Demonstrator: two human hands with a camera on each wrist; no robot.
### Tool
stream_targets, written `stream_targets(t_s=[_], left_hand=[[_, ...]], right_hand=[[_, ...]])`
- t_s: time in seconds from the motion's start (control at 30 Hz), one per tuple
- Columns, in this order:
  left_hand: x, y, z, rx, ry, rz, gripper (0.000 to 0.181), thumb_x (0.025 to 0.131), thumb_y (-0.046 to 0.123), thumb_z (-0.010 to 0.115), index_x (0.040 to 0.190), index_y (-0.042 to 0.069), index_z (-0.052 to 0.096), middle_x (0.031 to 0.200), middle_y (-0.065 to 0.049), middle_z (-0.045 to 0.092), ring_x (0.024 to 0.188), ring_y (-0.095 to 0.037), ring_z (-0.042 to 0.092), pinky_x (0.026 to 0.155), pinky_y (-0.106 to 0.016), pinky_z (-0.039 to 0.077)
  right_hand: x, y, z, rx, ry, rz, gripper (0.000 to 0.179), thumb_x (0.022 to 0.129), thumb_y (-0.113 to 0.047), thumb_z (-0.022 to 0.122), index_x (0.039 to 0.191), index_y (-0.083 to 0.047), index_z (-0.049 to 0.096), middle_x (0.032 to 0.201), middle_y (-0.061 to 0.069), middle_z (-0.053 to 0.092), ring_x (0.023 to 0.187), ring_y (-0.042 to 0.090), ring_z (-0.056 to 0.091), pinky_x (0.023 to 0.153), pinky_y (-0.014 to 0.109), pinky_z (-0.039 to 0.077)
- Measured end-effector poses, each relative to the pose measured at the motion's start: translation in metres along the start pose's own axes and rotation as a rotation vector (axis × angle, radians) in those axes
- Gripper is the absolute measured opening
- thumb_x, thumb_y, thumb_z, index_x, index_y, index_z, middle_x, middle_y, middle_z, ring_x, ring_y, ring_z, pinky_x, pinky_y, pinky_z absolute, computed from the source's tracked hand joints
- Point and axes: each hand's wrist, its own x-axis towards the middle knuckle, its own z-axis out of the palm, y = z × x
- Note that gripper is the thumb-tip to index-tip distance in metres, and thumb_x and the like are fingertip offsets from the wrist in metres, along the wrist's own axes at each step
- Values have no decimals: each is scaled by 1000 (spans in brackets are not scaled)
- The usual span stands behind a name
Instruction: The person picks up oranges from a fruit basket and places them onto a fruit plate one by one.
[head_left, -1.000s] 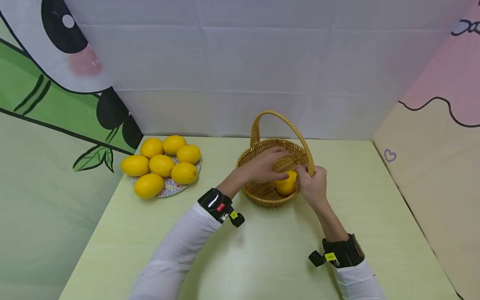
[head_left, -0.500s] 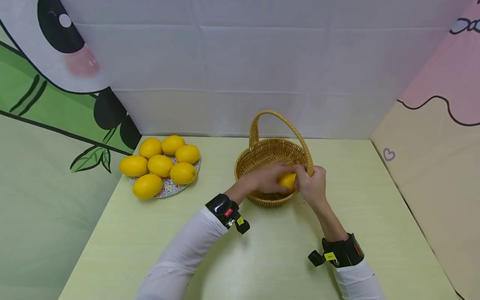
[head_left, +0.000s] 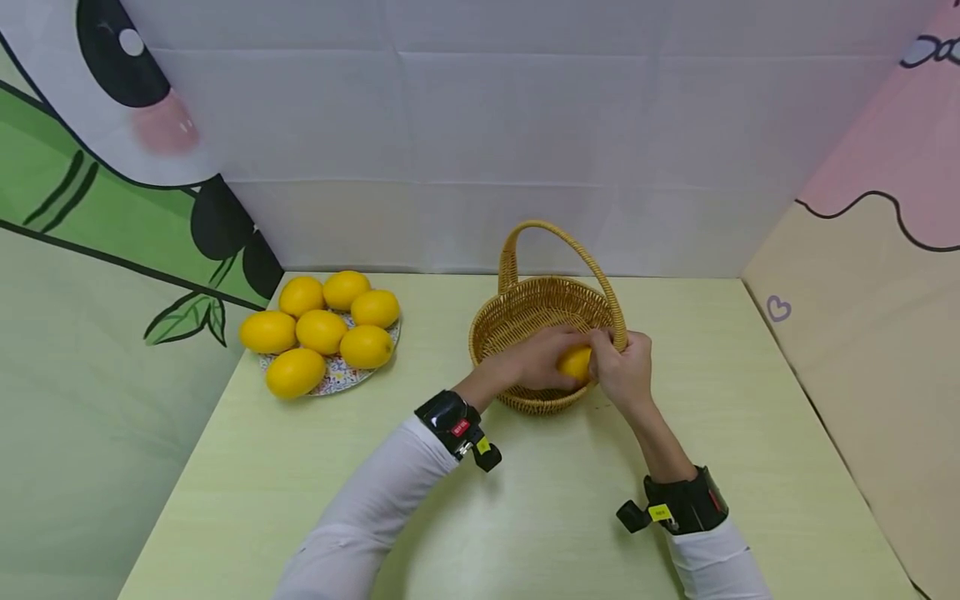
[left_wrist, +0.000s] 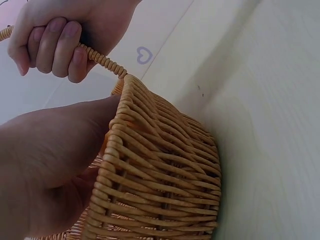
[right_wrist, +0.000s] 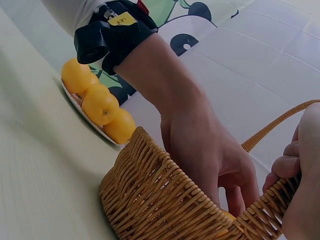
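Observation:
A woven wicker basket (head_left: 517, 321) stands at the back middle of the table. My right hand (head_left: 628, 367) grips its arched handle (head_left: 577, 242) low on the right side. Inside the basket, my left hand (head_left: 543, 358) holds a yellow lemon (head_left: 576, 364) near the right wall, fingers and thumb around it. From the left wrist view, the basket wall (left_wrist: 160, 160) hides most of the lemon and the fingertips. The right wrist view has the left hand (right_wrist: 205, 145) reaching down over the rim, with only a sliver of lemon showing.
At the back left, a patterned plate (head_left: 341, 377) carries several lemons (head_left: 321, 332). A pale cloth wall rises right behind the table, and printed cloth panels (head_left: 862, 333) flank both sides. Both wrists wear black camera bands (head_left: 686, 504).
The left hand has lowered into the basket and its fingers have closed round the lemon; over the last half second it barely moves. The right hand keeps its grip on the handle.

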Motion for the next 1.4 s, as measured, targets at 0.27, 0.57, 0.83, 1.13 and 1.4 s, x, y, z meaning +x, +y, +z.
stream_targets(t_s=[0.27,0.57,0.83,1.13,1.4], left_hand=[[-1,-2,0,-23,34,33,69,101,28,83,165,25,58,152,-6,66,124,-20,62,100,-32,54],[-4,-8,-1,-52,65,31,65,98,29,84,160,20,65,146,-2,71,119,-18,62,97,-31,53],[-10,-12,-5,-48,71,24,63,97,29,86,156,15,67,152,-3,70,128,-20,64,107,-36,56],[-28,-19,-21,-62,145,-4,64,95,28,85,155,17,66,152,-3,70,129,-21,64,106,-40,59],[-55,-26,-42,-82,234,-20,63,92,28,85,153,18,69,154,-6,68,132,-27,63,106,-47,56]], right_hand=[[0,0,0,-11,5,-4,47,108,-2,58,62,3,48,46,-7,45,39,5,41,38,19,32],[0,-2,1,4,6,-5,49,108,1,58,60,-1,48,46,-7,44,38,5,40,38,19,30],[-1,-2,2,1,0,-13,50,107,0,57,58,-1,47,46,-8,45,39,4,41,38,19,32],[-2,-3,3,-15,4,-11,49,108,0,55,60,-2,46,47,-8,45,39,3,40,38,20,29],[-2,-4,3,-25,2,-26,49,107,1,53,59,-3,44,46,-10,44,39,2,39,37,19,29]])
